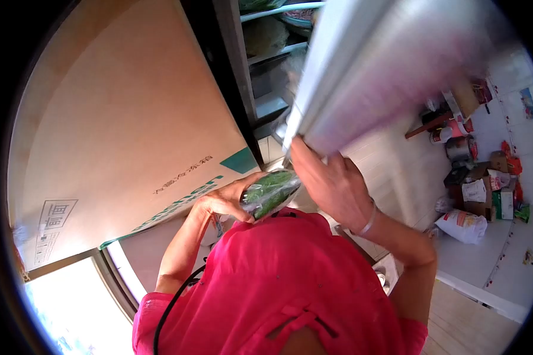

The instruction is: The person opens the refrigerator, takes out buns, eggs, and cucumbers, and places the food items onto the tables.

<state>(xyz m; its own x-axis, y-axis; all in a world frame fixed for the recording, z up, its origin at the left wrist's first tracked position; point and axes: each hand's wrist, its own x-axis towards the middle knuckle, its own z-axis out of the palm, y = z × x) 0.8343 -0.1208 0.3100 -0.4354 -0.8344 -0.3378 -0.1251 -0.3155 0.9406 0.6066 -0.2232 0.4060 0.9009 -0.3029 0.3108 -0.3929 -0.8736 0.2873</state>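
My left hand [228, 198] is wrapped round a clear plastic pack of green vegetables [269, 192], held close in front of my chest. The leaves show through the shiny film, but their exact kind is hard to make out. My right hand [337, 186], with a pale bangle at the wrist, grips the lower edge of a refrigerator door [361, 89]; its fingertips are partly hidden. That door stands partly open and is blurred. Behind it are refrigerator shelves [272, 56] holding bagged food and a bowl.
A large cardboard box [118, 124] with printed characters rises on my left. Along the right wall stand boxes, a metal pot [461, 149] and a white sack [462, 226] on the floor. A bright opening [77, 307] is at the lower left.
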